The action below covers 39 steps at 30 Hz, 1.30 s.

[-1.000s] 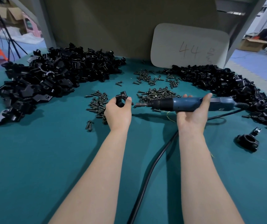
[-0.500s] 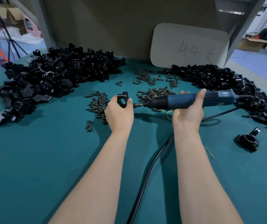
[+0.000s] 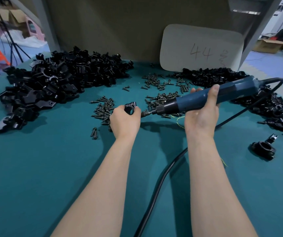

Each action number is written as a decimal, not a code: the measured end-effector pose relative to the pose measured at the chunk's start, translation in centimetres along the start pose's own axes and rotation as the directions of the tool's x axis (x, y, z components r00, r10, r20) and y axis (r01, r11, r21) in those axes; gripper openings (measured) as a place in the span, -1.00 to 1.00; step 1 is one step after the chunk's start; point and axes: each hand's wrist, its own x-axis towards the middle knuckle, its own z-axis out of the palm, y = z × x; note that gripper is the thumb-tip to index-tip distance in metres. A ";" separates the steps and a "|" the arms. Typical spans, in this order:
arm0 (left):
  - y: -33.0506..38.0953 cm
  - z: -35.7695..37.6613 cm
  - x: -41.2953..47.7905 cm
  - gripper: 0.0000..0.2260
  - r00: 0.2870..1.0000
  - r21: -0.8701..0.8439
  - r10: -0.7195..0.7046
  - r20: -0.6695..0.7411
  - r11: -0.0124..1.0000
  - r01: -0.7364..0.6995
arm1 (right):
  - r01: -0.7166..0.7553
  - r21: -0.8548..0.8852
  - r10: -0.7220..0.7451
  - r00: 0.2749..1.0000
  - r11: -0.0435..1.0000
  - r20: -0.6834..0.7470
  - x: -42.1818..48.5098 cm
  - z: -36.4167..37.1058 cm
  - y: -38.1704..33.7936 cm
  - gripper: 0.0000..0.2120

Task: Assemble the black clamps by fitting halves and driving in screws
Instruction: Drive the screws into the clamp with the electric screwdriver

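My left hand (image 3: 124,121) grips a small black clamp (image 3: 130,107) just above the green table, near its middle. My right hand (image 3: 203,115) holds a blue electric screwdriver (image 3: 204,100), tilted with its rear end raised to the right. The driver's bit (image 3: 145,114) points left and meets the clamp's right side. Loose black screws (image 3: 104,110) lie scattered beside and behind my left hand.
A large heap of black clamp halves (image 3: 51,82) fills the left rear of the table (image 3: 34,168). Another heap (image 3: 265,106) runs along the right. One assembled clamp (image 3: 263,147) lies alone at the right. The driver's black cord (image 3: 156,189) trails toward me. A white board marked 44 (image 3: 200,50) leans at the back.
The screwdriver has tilted, its rear end rising, and its bit has moved left up against the clamp. My left hand has turned the clamp slightly and held its place.
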 end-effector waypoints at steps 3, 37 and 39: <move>0.1 -0.1 -0.1 -0.82 1.000 0.015 0.005 0.001 1.000 -0.005 | -0.001 0.003 0.001 1.000 1.000 -0.002 -0.1 0.1 0.0 -0.77; 0.5 -0.4 -0.2 -0.79 0.992 0.289 0.090 0.088 0.951 -0.112 | -0.094 0.094 0.105 0.987 0.991 -0.118 1.7 -2.6 -0.8 -0.55; 0.5 -0.5 -0.2 -0.78 0.992 0.285 0.088 0.087 0.952 -0.110 | -0.082 0.069 0.090 0.989 0.994 -0.119 1.8 -2.6 -0.6 -0.61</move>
